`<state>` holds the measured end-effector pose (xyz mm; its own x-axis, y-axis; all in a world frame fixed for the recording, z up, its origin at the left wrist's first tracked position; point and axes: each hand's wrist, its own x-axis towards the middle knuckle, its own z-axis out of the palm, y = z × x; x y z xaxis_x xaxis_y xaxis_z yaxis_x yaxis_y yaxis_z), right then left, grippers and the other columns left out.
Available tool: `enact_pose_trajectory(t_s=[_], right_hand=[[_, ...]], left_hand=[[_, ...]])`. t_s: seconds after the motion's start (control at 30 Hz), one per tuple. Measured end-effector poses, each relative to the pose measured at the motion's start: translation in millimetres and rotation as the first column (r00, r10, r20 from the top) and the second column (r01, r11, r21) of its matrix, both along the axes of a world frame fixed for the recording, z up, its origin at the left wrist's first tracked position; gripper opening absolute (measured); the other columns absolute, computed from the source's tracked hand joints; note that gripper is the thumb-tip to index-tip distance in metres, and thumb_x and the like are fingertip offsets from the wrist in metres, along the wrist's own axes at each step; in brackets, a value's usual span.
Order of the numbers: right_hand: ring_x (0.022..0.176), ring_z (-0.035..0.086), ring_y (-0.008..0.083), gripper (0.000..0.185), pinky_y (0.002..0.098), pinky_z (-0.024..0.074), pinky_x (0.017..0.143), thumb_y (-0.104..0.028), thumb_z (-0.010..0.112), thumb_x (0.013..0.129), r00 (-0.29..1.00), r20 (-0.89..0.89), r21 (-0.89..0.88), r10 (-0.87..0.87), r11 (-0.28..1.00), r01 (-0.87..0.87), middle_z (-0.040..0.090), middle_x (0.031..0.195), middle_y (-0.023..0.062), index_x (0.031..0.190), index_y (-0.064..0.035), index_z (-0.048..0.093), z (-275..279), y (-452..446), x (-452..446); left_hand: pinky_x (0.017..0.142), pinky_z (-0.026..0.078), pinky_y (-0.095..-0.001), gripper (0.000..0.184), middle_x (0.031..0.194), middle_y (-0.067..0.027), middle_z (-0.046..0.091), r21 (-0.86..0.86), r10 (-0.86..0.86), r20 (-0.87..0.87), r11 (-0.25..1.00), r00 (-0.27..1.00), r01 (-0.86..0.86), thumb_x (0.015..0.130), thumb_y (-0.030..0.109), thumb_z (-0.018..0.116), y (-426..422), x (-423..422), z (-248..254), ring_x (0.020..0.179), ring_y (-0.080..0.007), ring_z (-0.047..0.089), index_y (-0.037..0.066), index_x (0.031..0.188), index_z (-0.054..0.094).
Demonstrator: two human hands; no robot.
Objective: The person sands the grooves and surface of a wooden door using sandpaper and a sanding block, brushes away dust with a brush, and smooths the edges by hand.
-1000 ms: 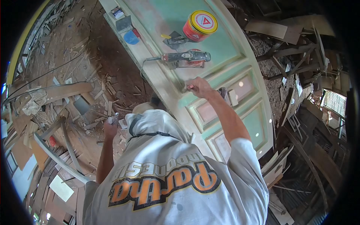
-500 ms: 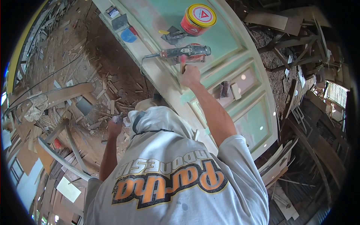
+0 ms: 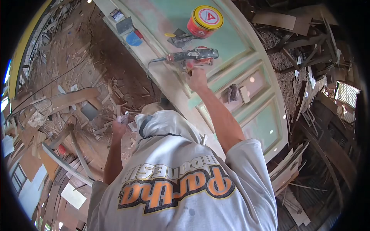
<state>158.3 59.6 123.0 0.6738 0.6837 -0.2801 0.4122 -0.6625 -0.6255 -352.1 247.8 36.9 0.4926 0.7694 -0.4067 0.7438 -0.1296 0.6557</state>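
Observation:
My right hand (image 3: pixel 198 79) is closed at the near side of a corded power sander (image 3: pixel 196 54), over a pale green panelled door (image 3: pixel 235 42). Between its fingers is a small brownish piece with a pinkish-red blur at the tip, too unclear to name. The sander lies across the door with its cord end to the left. My left hand (image 3: pixel 119 126) hangs low on the left, beside my shirt (image 3: pixel 169 158) and off the door. Its fingers are closed around a small pale thing whose kind I cannot make out.
A red and yellow tin (image 3: pixel 204 22) stands beyond the sander, near a dark crumpled thing (image 3: pixel 180 38). Scrapers (image 3: pixel 124 26) lie at the door's left edge. A block (image 3: pixel 244 94) and a dark piece (image 3: pixel 232 93) sit rightward. Wood scraps (image 3: pixel 77 100) litter the floor.
My right hand shifts slightly to the right in view, and the pinkish-red tip is more blurred now. The door and tools move slightly with the camera; the left hand stays low.

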Motion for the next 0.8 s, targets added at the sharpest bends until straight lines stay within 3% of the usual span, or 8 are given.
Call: enact_pose_trajectory(t_s=[0.13, 0.2, 0.3, 0.4, 0.5, 0.6, 0.7, 0.8], right_hand=[[0.094, 0.08, 0.0419, 0.041, 0.0515, 0.0626, 0.087, -0.036, 0.085, 0.092, 1.0, 0.02, -0.05, 0.006, 0.999, -0.005, 0.081, 0.097, 0.0249, 0.102, 0.0031, 0.08, -27.5, -2.7, -2.0], [0.091, 0.079, 0.0426, 0.045, 0.0523, 0.0617, 0.084, -0.043, 0.085, 0.093, 0.973, 0.09, -0.372, 0.212, 0.914, -0.165, 0.082, 0.096, 0.0222, 0.104, -0.0003, 0.08, -2.9, -0.9, 8.4], [0.101, 0.08, 0.0423, 0.039, 0.0506, 0.0634, 0.091, -0.04, 0.082, 0.094, 0.994, 0.019, -0.299, 0.108, 0.949, -0.098, 0.083, 0.108, 0.0224, 0.109, -0.004, 0.082, 14.8, 8.1, 5.8], [0.111, 0.079, 0.0418, 0.035, 0.0483, 0.0635, 0.097, -0.035, 0.079, 0.095, 0.995, 0.056, -0.395, 0.08, 0.917, -0.051, 0.081, 0.117, 0.0244, 0.111, -0.0045, 0.083, -17.3, -4.9, -11.2], [0.117, 0.079, 0.042, 0.034, 0.0504, 0.0634, 0.102, -0.026, 0.074, 0.094, 0.978, -0.101, -0.512, 0.185, 0.833, -0.211, 0.081, 0.12, 0.0269, 0.118, -0.0019, 0.081, 19.8, -6.6, 14.0], [0.121, 0.078, 0.0411, 0.036, 0.0507, 0.0616, 0.106, -0.022, 0.073, 0.093, 0.964, -0.059, -0.562, 0.26, 0.789, -0.247, 0.08, 0.126, 0.0264, 0.121, -0.001, 0.08, 42.4, 7.7, 22.5], [0.124, 0.077, 0.0412, 0.037, 0.0505, 0.0607, 0.107, -0.017, 0.072, 0.09, 0.996, -0.072, -0.486, 0.045, 0.871, -0.075, 0.079, 0.129, 0.0262, 0.122, 0.0003, 0.079, 22.5, 2.5, 1.5], [0.122, 0.077, 0.0436, 0.037, 0.0507, 0.0613, 0.105, -0.016, 0.07, 0.091, 0.99, -0.016, -0.503, 0.137, 0.855, -0.127, 0.079, 0.127, 0.0271, 0.124, -0.0008, 0.079, 17.8, -6.9, 6.6]], left_hand=[[0.074, 0.055, -0.0424, 0.027, 0.087, -0.0131, 0.078, -0.054, 0.035, -0.13, 0.998, 0.991, -0.042, 0.102, 0.029, 0.08, 1.1, 13.6, 14.8, 0.077, -0.0206, 0.067, 0.003, 0.105, 0.079], [0.073, 0.054, -0.0433, 0.029, 0.085, -0.0145, 0.076, -0.074, -0.015, -0.198, 0.997, 0.98, 0.001, 0.103, 0.031, 0.08, -9.0, 6.0, 31.7, 0.076, -0.0219, 0.067, 0.002, 0.103, 0.077], [0.072, 0.053, -0.0453, 0.036, 0.082, -0.0178, 0.073, -0.017, -0.052, -0.233, 0.999, 0.971, 0.049, 0.105, 0.036, 0.077, -9.0, 14.3, 14.3, 0.075, -0.0237, 0.066, 0.001, 0.098, 0.074], [0.071, 0.052, -0.0469, 0.042, 0.08, -0.02, 0.072, 0.107, -0.099, -0.135, 0.988, 0.986, 0.114, 0.107, 0.04, 0.075, -3.9, 3.1, -1.5, 0.074, -0.0275, 0.066, 0.0, 0.095, 0.072], [0.072, 0.053, -0.0472, 0.038, 0.082, -0.0206, 0.073, 0.065, -0.112, -0.067, 0.991, 0.991, 0.116, 0.107, 0.036, 0.074, -2.6, 3.5, -2.0, 0.074, -0.032, 0.067, 0.0, 0.095, 0.072], [0.074, 0.055, -0.0473, 0.034, 0.084, -0.0208, 0.075, 0.072, -0.149, -0.128, 0.985, 0.98, 0.159, 0.104, 0.034, 0.076, 11.7, 21.5, -9.8, 0.074, -0.0332, 0.068, 0.001, 0.098, 0.074], [0.075, 0.055, -0.0471, 0.034, 0.087, -0.02, 0.076, -0.011, -0.089, -0.143, 0.996, 0.986, 0.088, 0.102, 0.036, 0.079, 17.2, 17.7, -6.7, 0.075, -0.0314, 0.069, 0.002, 0.102, 0.077], [0.076, 0.056, -0.0465, 0.038, 0.089, -0.0191, 0.078, -0.04, -0.025, -0.095, 0.999, 0.995, 0.021, 0.101, 0.041, 0.081, 24.5, 21.1, -9.0, 0.077, -0.0308, 0.07, 0.003, 0.105, 0.079]])
